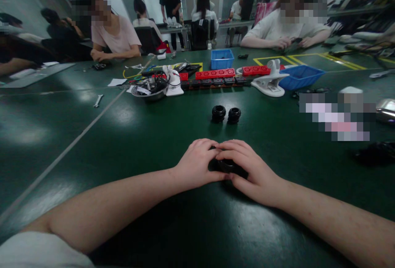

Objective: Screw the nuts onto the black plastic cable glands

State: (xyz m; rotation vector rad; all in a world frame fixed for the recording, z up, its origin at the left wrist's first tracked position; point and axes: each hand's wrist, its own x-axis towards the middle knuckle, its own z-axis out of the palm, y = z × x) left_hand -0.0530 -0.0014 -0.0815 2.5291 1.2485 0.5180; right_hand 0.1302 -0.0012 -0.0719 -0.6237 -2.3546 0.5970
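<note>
My left hand (200, 160) and my right hand (251, 171) meet over the green table, their fingertips nearly touching. Between them is a black, glossy, round part (227, 164), mostly covered by my fingers. Both hands curl round it, one from each side. Just beyond them stand two small black ribbed round parts, one on the left (218, 114) and one on the right (234, 115), side by side and untouched. What these parts are for does not show.
Farther back lie red power strips (215, 74), a metal bowl (149, 91) of cables, a white clip lamp base (271, 81) and two blue bins, one upright (222, 59), one tilted (300, 77). A wrench (98, 101) lies at left. Two people sit across the table (132, 136).
</note>
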